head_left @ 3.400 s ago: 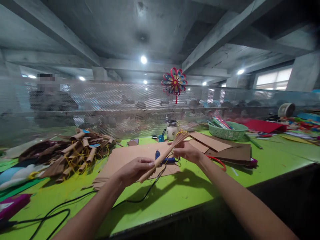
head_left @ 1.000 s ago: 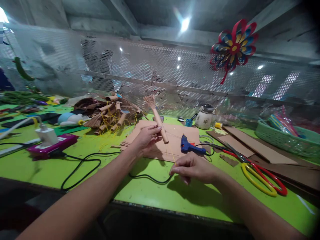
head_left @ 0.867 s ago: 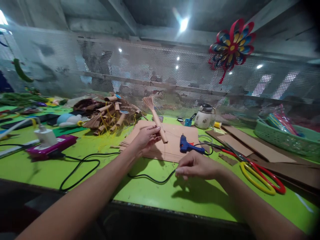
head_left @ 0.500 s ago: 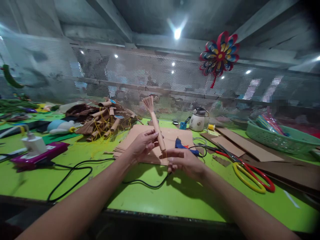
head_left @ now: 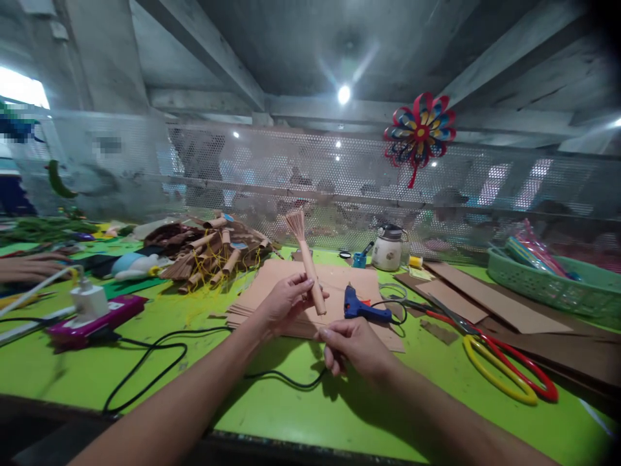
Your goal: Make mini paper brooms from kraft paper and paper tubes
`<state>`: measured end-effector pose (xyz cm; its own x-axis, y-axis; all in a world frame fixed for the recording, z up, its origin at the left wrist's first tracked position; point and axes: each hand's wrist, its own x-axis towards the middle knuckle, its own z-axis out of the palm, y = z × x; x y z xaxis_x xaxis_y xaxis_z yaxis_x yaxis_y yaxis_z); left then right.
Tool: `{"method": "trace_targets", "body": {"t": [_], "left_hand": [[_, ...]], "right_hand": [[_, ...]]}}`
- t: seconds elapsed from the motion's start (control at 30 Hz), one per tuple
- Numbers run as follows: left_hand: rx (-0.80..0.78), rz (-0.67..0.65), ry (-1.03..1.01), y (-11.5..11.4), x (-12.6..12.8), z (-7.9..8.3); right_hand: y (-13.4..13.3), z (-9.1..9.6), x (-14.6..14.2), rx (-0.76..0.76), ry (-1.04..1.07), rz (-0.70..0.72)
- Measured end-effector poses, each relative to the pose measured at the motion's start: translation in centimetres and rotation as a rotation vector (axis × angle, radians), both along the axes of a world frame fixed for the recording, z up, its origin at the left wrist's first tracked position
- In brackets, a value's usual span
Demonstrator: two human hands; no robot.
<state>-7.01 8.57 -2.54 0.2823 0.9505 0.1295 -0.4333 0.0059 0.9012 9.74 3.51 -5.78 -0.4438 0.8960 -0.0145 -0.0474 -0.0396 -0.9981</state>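
- Brown paper rolled into a slim stick with a fanned fringe at its top [head_left: 308,275] stands nearly upright above the worktop, at the middle of the view.
- The left hand [head_left: 285,304] has its fingers closed round the lower part of this stick.
- The right hand [head_left: 353,343] sits just below and to the right of the stick's lower end. Its fingers are curled, with thumb and forefinger pinched together; whether anything thin lies between them cannot be told.
- Both hands hover over a stack of flat brown card sheets [head_left: 264,288] on the bright green worktop [head_left: 301,401].
- A blue glue gun [head_left: 361,310] lies on the card just right of the hands, and a black cable [head_left: 160,362] loops across the worktop to the left.
- Further right lie scissors with red and yellow handles [head_left: 504,372].
- Behind and to the left is a heap of similar brown paper rolls tangled with yellow string [head_left: 213,249].
- Another person's hand [head_left: 29,266] rests at the far left edge.
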Motion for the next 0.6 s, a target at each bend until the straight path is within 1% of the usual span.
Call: {"method": "trace_targets", "body": {"t": [0.27, 0.43, 0.6], "left_hand": [[0.006, -0.046, -0.009, -0.52, 0.24, -0.12], [0.03, -0.07, 0.002, -0.52, 0.27, -0.37], [0.035, -0.093, 0.013, -0.83, 0.3, -0.36]], "right_hand": [[-0.14, -0.46, -0.31, 0.084, -0.142, 0.044], [-0.31, -0.2, -0.08, 0.159, -0.208, 0.089], [-0.57, 0.25, 0.43, 0.178, -0.274, 0.172]]}}
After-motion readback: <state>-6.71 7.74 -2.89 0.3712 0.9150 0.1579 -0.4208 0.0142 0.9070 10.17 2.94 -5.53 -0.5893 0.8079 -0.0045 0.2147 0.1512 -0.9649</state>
